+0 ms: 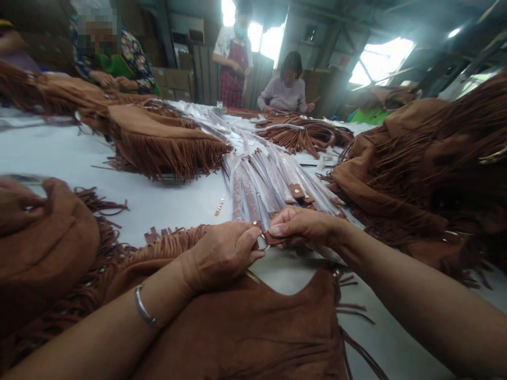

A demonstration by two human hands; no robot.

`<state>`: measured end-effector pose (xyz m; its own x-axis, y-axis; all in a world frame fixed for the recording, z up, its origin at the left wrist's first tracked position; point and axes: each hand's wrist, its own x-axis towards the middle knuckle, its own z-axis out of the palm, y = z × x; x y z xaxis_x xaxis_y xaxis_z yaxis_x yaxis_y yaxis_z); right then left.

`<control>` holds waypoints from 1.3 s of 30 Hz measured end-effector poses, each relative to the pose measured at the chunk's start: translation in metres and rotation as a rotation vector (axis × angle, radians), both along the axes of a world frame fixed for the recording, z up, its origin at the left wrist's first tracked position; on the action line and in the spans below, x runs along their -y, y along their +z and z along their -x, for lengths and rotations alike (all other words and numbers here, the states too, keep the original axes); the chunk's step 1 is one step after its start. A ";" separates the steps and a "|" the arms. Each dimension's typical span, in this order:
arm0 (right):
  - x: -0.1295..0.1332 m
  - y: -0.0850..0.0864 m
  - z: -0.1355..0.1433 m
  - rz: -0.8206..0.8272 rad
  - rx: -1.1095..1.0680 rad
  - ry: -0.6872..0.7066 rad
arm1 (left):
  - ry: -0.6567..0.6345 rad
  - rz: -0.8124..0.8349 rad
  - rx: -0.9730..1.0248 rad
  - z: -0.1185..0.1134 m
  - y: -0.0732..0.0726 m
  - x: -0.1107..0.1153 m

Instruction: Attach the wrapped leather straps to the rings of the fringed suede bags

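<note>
A brown suede fringed bag (pixel 253 327) lies close to me, its gold zipper (pixel 252 276) showing below my left hand (pixel 225 253). That hand is closed at the bag's corner, thumb and fingers pinching by a metal ring (pixel 262 241). My right hand (pixel 303 226) grips a brown leather strap (pixel 274 238) whose end meets the ring; whether it passes through cannot be made out. Just beyond both hands lie several straps in clear plastic sleeves (pixel 253 184), some with brown leather ends (pixel 297 192).
More fringed brown bags lie at the back left (pixel 158 126) and at the right (pixel 396 174). At the left edge another person's hand (pixel 18 203) touches a brown bag (pixel 51 243). Brown strips (pixel 301 134) are heaped farther back. Several people stand or sit across the white table (pixel 166 206).
</note>
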<state>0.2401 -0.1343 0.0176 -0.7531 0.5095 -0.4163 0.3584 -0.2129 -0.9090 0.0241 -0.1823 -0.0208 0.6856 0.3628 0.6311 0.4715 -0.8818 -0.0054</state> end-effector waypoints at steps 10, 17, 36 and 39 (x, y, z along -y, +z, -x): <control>0.016 0.007 0.012 -0.067 -0.019 -0.095 | 0.106 -0.055 0.137 0.002 -0.005 -0.001; 0.022 0.000 0.009 -0.169 -0.001 -0.149 | 0.061 0.136 0.021 -0.001 0.000 -0.008; 0.009 0.003 0.003 0.000 0.047 0.043 | 0.092 0.073 -0.195 -0.001 0.000 -0.004; 0.020 -0.001 0.007 -0.108 0.042 -0.044 | 0.129 0.062 -0.196 -0.001 0.001 -0.006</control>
<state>0.2334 -0.1545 0.0167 -0.7119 0.5857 -0.3875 0.3889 -0.1307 -0.9120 0.0253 -0.1767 -0.0200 0.7383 0.4889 0.4647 0.5754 -0.8160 -0.0558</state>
